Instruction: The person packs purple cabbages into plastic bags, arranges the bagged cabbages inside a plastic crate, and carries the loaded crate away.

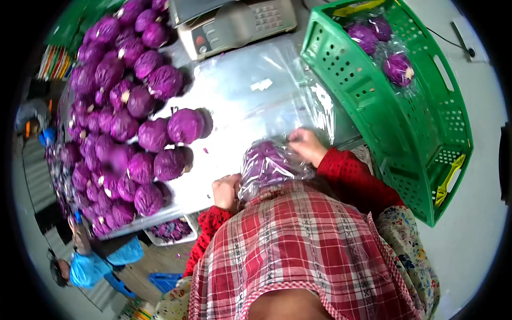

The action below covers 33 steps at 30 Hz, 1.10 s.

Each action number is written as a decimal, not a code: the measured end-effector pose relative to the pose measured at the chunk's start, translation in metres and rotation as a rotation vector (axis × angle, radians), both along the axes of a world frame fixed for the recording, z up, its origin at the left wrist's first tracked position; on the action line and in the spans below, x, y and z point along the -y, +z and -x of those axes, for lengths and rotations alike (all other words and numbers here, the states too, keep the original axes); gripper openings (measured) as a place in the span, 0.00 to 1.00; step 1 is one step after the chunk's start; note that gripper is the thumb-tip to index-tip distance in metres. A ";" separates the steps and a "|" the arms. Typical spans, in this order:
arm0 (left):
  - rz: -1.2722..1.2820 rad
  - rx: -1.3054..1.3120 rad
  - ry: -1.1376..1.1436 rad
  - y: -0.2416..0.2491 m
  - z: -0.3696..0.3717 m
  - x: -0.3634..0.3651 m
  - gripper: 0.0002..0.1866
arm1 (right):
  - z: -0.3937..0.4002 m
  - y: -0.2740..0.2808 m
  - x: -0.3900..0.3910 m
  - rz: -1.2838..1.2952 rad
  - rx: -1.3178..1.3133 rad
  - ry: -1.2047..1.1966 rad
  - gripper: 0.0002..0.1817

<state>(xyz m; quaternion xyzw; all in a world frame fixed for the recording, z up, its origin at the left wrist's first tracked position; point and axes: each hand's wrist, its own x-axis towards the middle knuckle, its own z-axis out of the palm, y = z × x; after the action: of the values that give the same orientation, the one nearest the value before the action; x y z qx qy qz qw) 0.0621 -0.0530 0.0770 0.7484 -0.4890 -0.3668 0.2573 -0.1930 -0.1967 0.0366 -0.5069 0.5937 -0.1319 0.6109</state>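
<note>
A red cabbage (265,160) in clear plastic film (301,169) sits at the table's near edge, right before my chest. My left hand (226,191) is closed on the film at the cabbage's left side, its fingertips partly hidden. On the upper right side, my right hand (306,145) is closed in a pinch on the edge of the film. The lower part of the cabbage is hidden by the plaid apron (288,234).
Many loose red cabbages (125,125) are heaped on the metal table (240,90) at left. A scale (240,26) stands at the back. A green crate (368,114) with several wrapped cabbages is at right. A person in blue (90,269) is at lower left.
</note>
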 end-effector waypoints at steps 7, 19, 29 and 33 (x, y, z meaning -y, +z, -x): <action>0.208 -0.285 -0.102 -0.033 0.008 0.006 0.31 | -0.028 -0.048 -0.037 0.033 0.730 -0.140 0.21; -0.020 -1.285 -0.447 0.192 0.139 0.204 0.18 | 0.167 0.207 0.082 0.329 0.615 -0.461 0.29; 0.369 -0.588 -0.253 0.076 0.067 0.179 0.15 | 0.296 0.055 0.176 0.218 0.325 -0.792 0.39; 0.127 -0.047 0.161 0.092 -0.047 0.194 0.25 | 0.289 0.043 0.235 0.186 0.137 -0.958 0.45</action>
<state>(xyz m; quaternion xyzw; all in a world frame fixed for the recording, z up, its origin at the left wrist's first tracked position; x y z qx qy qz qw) 0.1090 -0.2467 0.1687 0.7585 -0.4436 -0.3309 0.3441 -0.4820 -0.4312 0.0797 -0.2197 0.7042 -0.4834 0.4713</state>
